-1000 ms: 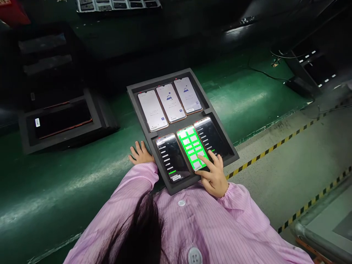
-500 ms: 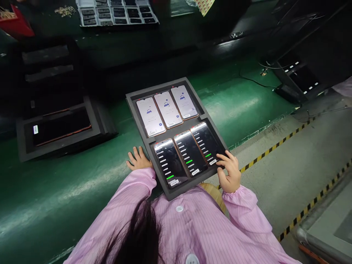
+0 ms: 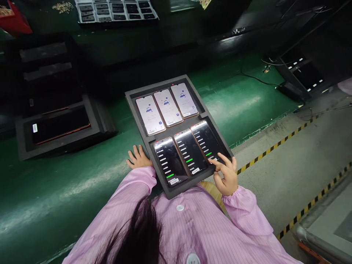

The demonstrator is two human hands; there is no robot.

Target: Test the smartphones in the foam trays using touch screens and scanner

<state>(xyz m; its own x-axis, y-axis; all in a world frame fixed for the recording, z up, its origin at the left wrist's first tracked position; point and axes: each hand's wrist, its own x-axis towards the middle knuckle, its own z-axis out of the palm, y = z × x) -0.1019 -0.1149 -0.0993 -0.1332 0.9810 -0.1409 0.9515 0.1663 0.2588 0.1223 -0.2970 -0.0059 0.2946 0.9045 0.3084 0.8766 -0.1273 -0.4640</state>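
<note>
A dark grey foam tray [image 3: 176, 131] lies tilted at the bench edge before me, holding two rows of smartphones. The far row, including the far-left phone [image 3: 150, 114], shows white screens with a blue picture. Black screens with lists and one green line fill the near row, among them the near-left phone [image 3: 170, 161]. My left hand [image 3: 139, 158] rests spread on the bench against the tray's left side. Over the near-right phone [image 3: 204, 141], my right hand [image 3: 226, 176] has its index finger extended to the lower screen, its other fingers apart. Whether the fingertip touches the glass I cannot tell.
Stacked grey trays with a dark phone [image 3: 62, 124] stand at left on the green bench [image 3: 110, 183]. A white compartment tray [image 3: 115, 13] of dark parts and a red container [image 3: 15, 18] are behind. More devices [image 3: 308, 77] and a cable lie at right. Yellow-black tape [image 3: 275, 145] marks the floor.
My right hand has moved slightly left, its index finger now reaching further over the near-right phone's lower screen. My left hand and the tray stay nearly in place.
</note>
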